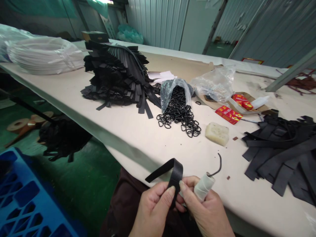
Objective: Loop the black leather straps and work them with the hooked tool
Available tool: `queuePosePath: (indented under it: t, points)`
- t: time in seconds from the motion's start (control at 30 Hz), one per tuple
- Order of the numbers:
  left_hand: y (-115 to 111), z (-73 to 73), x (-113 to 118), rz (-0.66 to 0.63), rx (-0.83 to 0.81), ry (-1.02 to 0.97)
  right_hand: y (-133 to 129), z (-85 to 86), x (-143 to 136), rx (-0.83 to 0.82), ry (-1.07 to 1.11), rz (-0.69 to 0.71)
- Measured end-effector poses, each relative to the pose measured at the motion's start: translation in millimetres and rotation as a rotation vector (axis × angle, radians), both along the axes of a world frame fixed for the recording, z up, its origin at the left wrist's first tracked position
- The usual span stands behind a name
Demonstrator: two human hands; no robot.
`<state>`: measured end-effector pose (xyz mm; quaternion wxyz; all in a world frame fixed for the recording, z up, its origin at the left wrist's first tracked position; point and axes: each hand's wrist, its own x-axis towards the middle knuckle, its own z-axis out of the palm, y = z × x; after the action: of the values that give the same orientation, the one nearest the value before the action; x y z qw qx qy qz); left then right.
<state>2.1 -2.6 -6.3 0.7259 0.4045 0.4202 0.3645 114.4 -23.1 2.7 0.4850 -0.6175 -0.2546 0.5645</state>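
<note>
at the table edge [134,164], hands [154,207] tight on black strap [177,171] and hooked tool [204,187]

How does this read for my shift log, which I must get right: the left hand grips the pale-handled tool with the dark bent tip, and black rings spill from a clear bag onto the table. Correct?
Not quite: in the head view, the pale-handled tool is in the right hand, not the left hand. The black rings do spill from a clear bag onto the table.
</note>
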Motion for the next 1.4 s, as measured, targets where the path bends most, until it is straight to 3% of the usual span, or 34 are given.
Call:
queuePosePath:
  t: [0.23,0.37,0.63,0.9,1.1,1.23,1.4]
  points:
    - [-2,-5.7,-6,-0.103,0.116,0.079,-4,-9.9,11,0.021,-0.188,0.137]
    - [2,-3.1,-10,-0.144,0.231,0.202,-6,-13.4,16,0.044,-0.315,0.13]
    - [4,0.1,-9,-0.127,0.255,0.246,-5,-8.1,19,0.025,-0.239,0.291]
    - [0,-2.0,-9,-0.137,0.422,0.369,-5,-7.0,28,0.064,-0.234,0.396]
    - [-3,-15.2,-6,-0.077,0.577,0.414,-2,-13.4,21,0.128,-0.251,0.389]
    - [2,-22.5,-2,-0.097,0.362,0.383,5,-20.6,19,0.077,-0.328,0.315]
    - [7,-14.7,-2,-0.094,0.043,0.141,3,-22.0,22,-0.103,-0.069,0.278]
